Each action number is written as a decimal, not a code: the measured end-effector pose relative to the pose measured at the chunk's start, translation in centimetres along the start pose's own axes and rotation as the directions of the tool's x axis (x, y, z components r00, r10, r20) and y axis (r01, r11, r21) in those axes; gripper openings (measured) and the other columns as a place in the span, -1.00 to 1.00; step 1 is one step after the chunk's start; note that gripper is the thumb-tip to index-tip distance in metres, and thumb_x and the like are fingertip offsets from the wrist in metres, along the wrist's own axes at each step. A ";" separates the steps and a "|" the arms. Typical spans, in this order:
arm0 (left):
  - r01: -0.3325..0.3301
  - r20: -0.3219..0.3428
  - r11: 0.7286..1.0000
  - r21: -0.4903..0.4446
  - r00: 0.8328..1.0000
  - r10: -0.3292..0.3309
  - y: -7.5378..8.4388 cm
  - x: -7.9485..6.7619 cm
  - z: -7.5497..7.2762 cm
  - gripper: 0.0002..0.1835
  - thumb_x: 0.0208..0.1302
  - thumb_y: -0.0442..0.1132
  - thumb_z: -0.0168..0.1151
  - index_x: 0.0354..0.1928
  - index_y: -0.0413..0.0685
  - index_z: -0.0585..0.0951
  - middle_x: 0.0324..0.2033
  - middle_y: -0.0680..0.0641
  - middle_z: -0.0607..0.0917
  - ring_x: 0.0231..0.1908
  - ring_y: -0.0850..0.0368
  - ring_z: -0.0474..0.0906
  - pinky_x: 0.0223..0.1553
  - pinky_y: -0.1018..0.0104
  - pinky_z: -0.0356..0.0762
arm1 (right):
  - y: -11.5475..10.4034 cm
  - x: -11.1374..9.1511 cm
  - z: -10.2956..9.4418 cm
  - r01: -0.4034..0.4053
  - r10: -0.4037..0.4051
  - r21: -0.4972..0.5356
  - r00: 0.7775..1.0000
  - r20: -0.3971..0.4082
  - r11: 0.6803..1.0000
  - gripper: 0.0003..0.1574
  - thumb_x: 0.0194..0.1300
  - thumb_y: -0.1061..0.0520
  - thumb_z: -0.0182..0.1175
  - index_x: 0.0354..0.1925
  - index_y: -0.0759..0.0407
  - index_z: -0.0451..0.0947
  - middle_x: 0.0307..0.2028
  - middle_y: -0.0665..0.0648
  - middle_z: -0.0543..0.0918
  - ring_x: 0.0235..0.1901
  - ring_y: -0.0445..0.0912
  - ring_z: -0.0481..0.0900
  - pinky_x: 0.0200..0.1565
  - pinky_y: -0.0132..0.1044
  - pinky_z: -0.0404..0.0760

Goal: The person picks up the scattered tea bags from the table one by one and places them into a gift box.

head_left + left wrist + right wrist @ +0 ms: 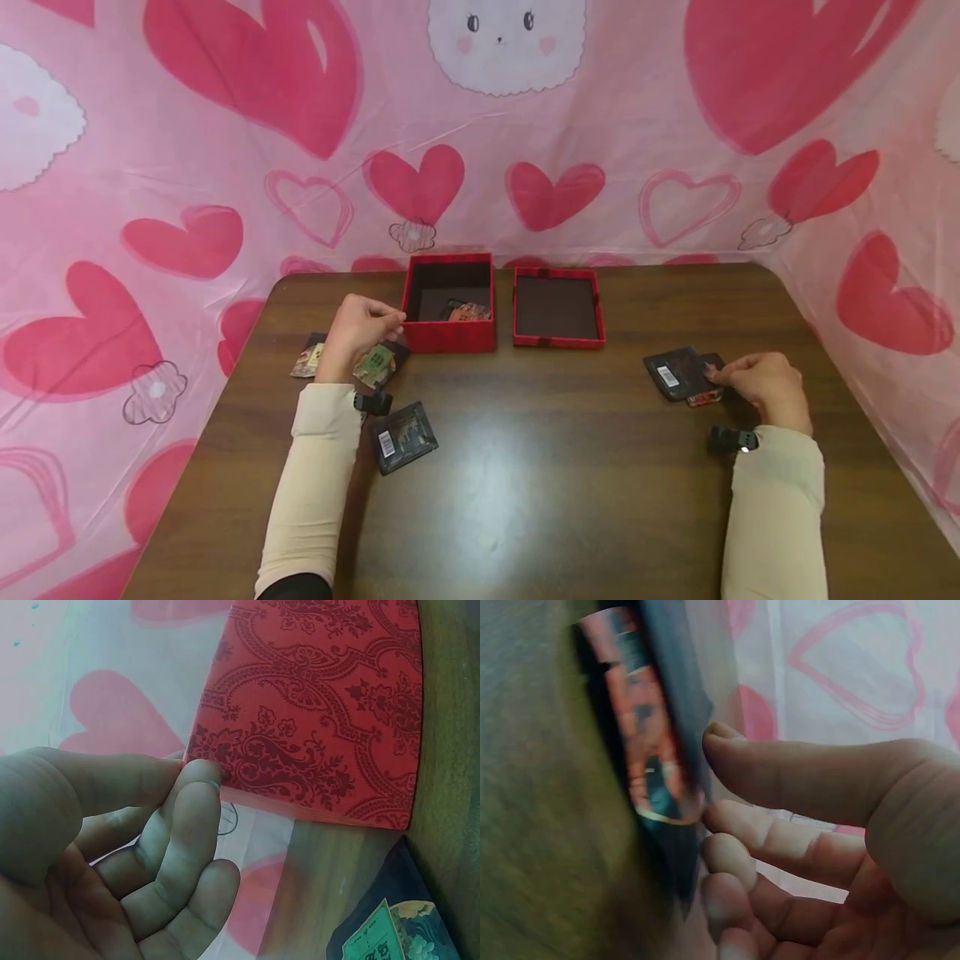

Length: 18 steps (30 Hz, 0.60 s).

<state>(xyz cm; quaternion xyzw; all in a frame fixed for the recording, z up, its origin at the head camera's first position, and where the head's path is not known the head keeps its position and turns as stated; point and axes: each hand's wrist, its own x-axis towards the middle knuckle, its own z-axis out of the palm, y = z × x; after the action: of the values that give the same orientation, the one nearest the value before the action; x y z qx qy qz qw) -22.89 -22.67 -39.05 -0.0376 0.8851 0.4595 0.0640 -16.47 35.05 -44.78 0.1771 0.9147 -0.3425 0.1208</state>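
Observation:
My left hand [358, 329] pinches the near left corner of the open red box [450, 337] between thumb and fingers; the left wrist view shows its dark scrollwork pattern. Inside the box lies a packet with a reddish picture [471, 312]. Over on the right, my right hand [772, 387] pinches the edge of a flat black packet [678, 372] that bears a white barcode label. Beneath that one, a second packet with an orange-red picture [641, 727] shows partly, the rest hidden. A dark packet with a green label [375, 365] lies close below my left hand.
Beside the box, the red lid [558, 308] lies with its dark inside facing up. A packet with a yellow label [309, 358] is partly behind my left wrist. Another black barcoded packet [405, 437] rests nearer on the wooden table [570, 483]. Heart-printed cloth [480, 125] hangs behind.

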 end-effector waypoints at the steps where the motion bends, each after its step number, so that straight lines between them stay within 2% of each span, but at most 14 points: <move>1: 0.002 0.001 1.000 -0.003 1.000 -0.002 0.0 0.0 0.0 -0.79 0.39 -0.32 0.25 -0.15 -0.35 0.76 -0.38 -0.22 0.77 -0.28 -0.24 0.73 -0.09 -0.09 0.65 | -0.1 -0.1 0.0 0.000 0.000 -0.013 1.000 -0.001 1.000 -0.48 0.23 -0.11 0.38 -0.08 0.30 0.73 0.18 0.61 0.41 0.01 0.43 0.33 -0.07 0.20 0.40; 5: -0.009 0.005 1.000 -0.011 1.000 0.009 -0.1 0.0 0.0 -0.79 0.39 -0.33 0.24 -0.15 -0.37 0.75 -0.37 -0.24 0.77 -0.26 -0.29 0.72 -0.08 -0.10 0.65 | -0.5 -0.2 0.2 0.017 -0.017 -0.053 1.000 -0.003 0.998 -0.54 0.22 -0.05 0.38 -0.13 0.32 0.75 0.13 0.63 0.44 0.03 0.49 0.33 0.01 0.30 0.39; 11: -0.005 0.000 0.999 -0.036 1.000 0.005 -0.2 0.0 0.0 -0.79 0.39 -0.35 0.23 -0.14 -0.38 0.75 -0.36 -0.25 0.77 -0.26 -0.31 0.71 -0.06 -0.13 0.63 | -1.2 -0.2 0.3 0.008 -0.004 -0.056 0.997 0.071 0.998 -0.64 0.27 0.08 0.28 -0.19 0.41 0.71 -0.03 0.55 0.55 -0.05 0.38 0.41 -0.07 0.21 0.43; 15: 0.005 -0.001 0.999 -0.044 1.000 -0.005 -0.2 -0.1 0.0 -0.80 0.39 -0.36 0.24 -0.13 -0.38 0.75 -0.35 -0.26 0.77 -0.24 -0.32 0.71 -0.05 -0.13 0.63 | -1.4 -0.1 0.2 0.006 0.007 -0.108 0.993 0.118 0.994 -0.58 0.34 0.05 0.20 -0.15 0.44 0.66 -0.08 0.54 0.53 -0.11 0.35 0.42 -0.12 0.17 0.46; 18: 0.006 0.002 0.999 -0.046 1.000 -0.006 -0.2 0.0 -0.1 -0.80 0.39 -0.35 0.24 -0.13 -0.38 0.75 -0.34 -0.27 0.76 -0.24 -0.30 0.71 -0.05 -0.13 0.63 | -1.5 -0.2 0.0 0.037 -0.016 -0.152 0.991 0.134 0.988 -0.54 0.37 0.04 0.15 -0.10 0.46 0.64 -0.12 0.53 0.53 -0.15 0.34 0.43 -0.14 0.14 0.48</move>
<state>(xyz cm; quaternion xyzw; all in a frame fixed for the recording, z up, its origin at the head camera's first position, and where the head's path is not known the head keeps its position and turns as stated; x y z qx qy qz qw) -22.84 -22.82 -39.15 -0.0410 0.8742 0.4794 0.0653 -16.92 33.92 -43.81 0.1319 0.9307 -0.2834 0.1899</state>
